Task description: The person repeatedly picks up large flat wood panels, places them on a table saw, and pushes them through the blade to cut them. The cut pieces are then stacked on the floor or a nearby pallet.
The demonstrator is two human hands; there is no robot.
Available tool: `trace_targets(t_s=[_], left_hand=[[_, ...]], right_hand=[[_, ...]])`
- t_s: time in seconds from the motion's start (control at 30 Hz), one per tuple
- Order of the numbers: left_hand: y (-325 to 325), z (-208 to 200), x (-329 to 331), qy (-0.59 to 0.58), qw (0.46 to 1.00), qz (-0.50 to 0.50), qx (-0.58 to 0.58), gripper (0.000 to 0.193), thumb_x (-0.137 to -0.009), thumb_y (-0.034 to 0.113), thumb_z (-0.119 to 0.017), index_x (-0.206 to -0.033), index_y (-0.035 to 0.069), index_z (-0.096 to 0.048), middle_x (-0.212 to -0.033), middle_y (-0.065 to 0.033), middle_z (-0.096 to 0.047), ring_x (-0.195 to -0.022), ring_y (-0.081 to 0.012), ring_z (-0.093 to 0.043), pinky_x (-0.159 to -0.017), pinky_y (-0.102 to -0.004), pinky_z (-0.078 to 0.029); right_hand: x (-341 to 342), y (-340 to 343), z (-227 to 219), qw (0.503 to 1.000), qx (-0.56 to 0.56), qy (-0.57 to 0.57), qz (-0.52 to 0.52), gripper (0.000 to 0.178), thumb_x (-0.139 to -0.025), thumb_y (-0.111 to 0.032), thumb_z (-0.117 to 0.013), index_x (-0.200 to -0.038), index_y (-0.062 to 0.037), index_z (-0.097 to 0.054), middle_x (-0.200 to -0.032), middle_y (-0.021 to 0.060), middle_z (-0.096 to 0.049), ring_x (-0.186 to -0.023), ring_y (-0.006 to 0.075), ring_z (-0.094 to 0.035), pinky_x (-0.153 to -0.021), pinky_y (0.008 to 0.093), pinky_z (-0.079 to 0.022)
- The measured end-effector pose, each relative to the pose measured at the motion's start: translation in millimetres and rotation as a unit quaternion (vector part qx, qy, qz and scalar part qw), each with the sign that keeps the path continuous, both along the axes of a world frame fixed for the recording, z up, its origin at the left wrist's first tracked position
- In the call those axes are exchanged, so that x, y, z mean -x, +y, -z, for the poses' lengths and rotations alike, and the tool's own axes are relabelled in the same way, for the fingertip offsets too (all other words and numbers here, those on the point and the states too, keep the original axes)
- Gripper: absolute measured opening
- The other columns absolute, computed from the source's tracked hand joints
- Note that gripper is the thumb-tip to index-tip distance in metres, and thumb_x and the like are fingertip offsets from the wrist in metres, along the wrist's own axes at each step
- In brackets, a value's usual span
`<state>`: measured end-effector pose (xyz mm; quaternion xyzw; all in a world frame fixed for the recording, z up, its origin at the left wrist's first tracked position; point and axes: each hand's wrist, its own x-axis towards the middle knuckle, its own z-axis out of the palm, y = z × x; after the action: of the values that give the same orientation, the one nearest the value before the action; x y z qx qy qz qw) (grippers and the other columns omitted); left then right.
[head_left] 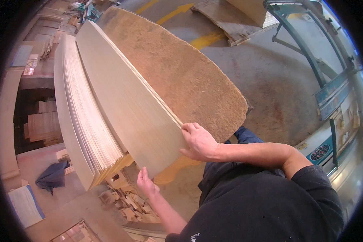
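Note:
A long, pale wooden board (125, 97), seemingly several thin panels laid together, stretches away from me toward the upper left. My right hand (199, 142) grips its near right corner, fingers curled over the edge. At the near left corner, my left hand (147, 183) pinches the end edge between thumb and fingers. Left of the board, a thick row of similar thin panels (90, 105) stands on edge, packed side by side. Beneath and to the right lies a large brown, rough-surfaced worktop (181, 72) with rounded corners; the board covers part of it.
A green-framed machine (306, 48) with a control panel (320, 152) stands at the right. Wood offcuts (131, 205) lie heaped below the panel row. A dark cloth (52, 176) hangs at the left. Farther off, a wooden sheet (230, 18) rests on the floor near yellow markings (205, 40).

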<state>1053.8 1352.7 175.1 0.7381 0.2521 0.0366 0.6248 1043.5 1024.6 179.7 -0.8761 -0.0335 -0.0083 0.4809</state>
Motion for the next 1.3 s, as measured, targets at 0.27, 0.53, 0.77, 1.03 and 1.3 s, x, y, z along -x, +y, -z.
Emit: trace_targets(t_s=[0.27, 0.53, 0.77, 1.03, 1.3], left_hand=[[1.3, -3.2, 1.7, 0.009, 0.999, 0.004, -0.033, 0.022, -0.102, 0.018, -0.075, -0.109, -0.003, -0.073, -0.104, -0.0062, -0.075, -0.094, -0.0156, -0.067, -0.090, -0.0322, -0.053], [-6.7, -27.6, -2.5, -0.043, 0.997, -0.039, -0.043, 0.017, -0.100, 0.014, -0.076, -0.093, 0.000, -0.069, -0.089, -0.0027, -0.069, -0.081, -0.0114, -0.062, -0.076, -0.0290, -0.052], [1.8, -55.6, -8.3, 0.008, 0.994, -0.063, 0.088, 0.022, -0.100, 0.012, -0.074, -0.114, -0.003, -0.066, -0.109, -0.0105, -0.074, -0.099, -0.0202, -0.071, -0.087, -0.0372, -0.059], [24.0, -64.8, -25.6, 0.025, 0.974, 0.073, 0.214, 0.032, -0.102, 0.013, -0.069, -0.129, -0.003, -0.062, -0.119, -0.0125, -0.073, -0.106, -0.0236, -0.072, -0.092, -0.0395, -0.060], [-1.1, -55.1, -37.0, 0.074, 0.975, 0.111, 0.180, 0.045, -0.104, 0.024, -0.071, -0.139, -0.002, -0.058, -0.129, -0.0122, -0.070, -0.115, -0.0225, -0.068, -0.097, -0.0385, -0.057]], right_hand=[[3.5, -4.0, -1.1, 0.999, -0.023, -0.036, 0.006, 0.058, -0.081, -0.024, -0.082, -0.122, 0.0120, -0.063, -0.137, 0.0265, -0.059, -0.121, 0.0448, -0.058, -0.105, 0.0481, -0.051], [-4.7, -11.3, -12.1, 0.977, -0.201, 0.006, 0.070, 0.054, -0.084, -0.021, -0.082, -0.127, 0.0065, -0.065, -0.124, 0.0242, -0.068, -0.109, 0.0377, -0.069, -0.096, 0.0449, -0.057], [-39.5, -35.1, -9.7, 0.884, -0.388, 0.252, 0.075, 0.058, -0.088, -0.025, -0.085, -0.131, 0.0090, -0.066, -0.113, 0.0151, -0.075, -0.094, 0.0186, -0.073, -0.081, 0.0345, -0.061], [-74.3, -21.9, -8.9, 0.924, -0.289, 0.246, 0.047, 0.051, -0.089, -0.044, -0.077, -0.089, 0.0061, -0.073, -0.083, 0.0106, -0.073, -0.076, 0.0181, -0.068, -0.068, 0.0378, -0.055], [-74.7, -2.2, -25.8, 0.929, -0.306, 0.210, 0.015, 0.048, -0.096, -0.035, -0.065, -0.107, 0.0113, -0.071, -0.089, 0.0132, -0.072, -0.082, 0.0195, -0.069, -0.068, 0.0392, -0.056]])
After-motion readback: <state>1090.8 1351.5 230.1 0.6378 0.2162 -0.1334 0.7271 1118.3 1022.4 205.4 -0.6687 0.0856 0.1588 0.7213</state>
